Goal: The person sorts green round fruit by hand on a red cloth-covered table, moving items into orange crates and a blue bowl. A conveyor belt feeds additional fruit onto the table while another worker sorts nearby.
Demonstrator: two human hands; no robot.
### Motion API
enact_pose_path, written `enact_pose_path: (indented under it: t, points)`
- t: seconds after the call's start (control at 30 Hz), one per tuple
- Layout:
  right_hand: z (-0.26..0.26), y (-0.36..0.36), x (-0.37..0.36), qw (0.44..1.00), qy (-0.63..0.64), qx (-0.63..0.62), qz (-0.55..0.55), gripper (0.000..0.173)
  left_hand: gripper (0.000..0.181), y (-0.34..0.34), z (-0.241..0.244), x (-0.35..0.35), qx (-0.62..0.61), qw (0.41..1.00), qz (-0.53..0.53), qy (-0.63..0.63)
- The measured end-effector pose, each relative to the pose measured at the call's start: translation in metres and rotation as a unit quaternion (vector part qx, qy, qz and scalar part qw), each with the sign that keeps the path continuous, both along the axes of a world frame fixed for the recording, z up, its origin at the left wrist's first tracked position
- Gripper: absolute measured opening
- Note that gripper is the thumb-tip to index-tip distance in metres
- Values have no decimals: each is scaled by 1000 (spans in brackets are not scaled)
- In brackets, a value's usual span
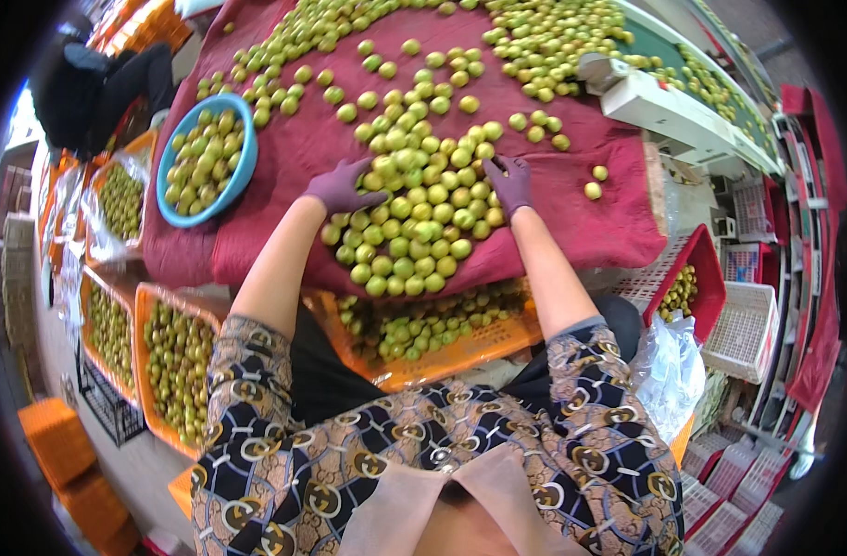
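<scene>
Before me lies a heap of small round green fruits (423,201), apparently jujubes, some blushed brown, on a dark red cloth (569,229) over a table. My left hand (343,187), in a purple glove, touches the heap's left side with thumb and fingers apart. At the right side of the heap, my right hand (510,182), gloved alike, curves its spread fingers against the outer fruits. Neither hand shows a fruit gripped in it. Below the table's near edge, between my knees, an orange crate (458,365) holds more of the same fruit.
A blue basin (249,149) of browner fruit stands at the left of the cloth. Orange crates of fruit (180,368) line the floor at left, near a seated person (97,90). A white-edged conveyor (680,125) runs at upper right; a red crate (708,278) sits below.
</scene>
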State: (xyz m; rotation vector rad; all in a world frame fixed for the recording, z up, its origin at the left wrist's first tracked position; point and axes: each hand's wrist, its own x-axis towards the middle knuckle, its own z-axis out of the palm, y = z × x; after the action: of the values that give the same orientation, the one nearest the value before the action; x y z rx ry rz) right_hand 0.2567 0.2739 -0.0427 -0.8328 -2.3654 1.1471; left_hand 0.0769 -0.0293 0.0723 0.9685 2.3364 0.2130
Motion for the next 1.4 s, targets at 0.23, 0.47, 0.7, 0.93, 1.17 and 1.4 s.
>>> enact_pose_path:
  t: [0.23, 0.47, 0.7, 0.93, 1.17, 1.4]
  points:
    - [68, -91, 12, 975, -144, -5, 167, 56, 105, -14, -4, 43, 41, 993, -69, -82]
    - [91, -150, 53, 916, -221, 171, 288, 38, 103, -26, -4, 100, 65, 966, -207, -143]
    - [107, -154, 105, 908, -171, 73, 377, 29, 67, -33, 28, 103, 34, 920, -189, -340]
    - [74, 14, 61, 993, 10, -64, 101, 25, 53, -12, 13, 36, 227, 968, 37, 102]
    - [17, 211, 19, 950, 238, -79, -189, 40, 64, 5, -61, -31, 267, 925, 108, 245]
    - [-12, 239, -31, 881, -200, 419, -96, 70, 59, 14, -56, -19, 182, 929, 108, 304]
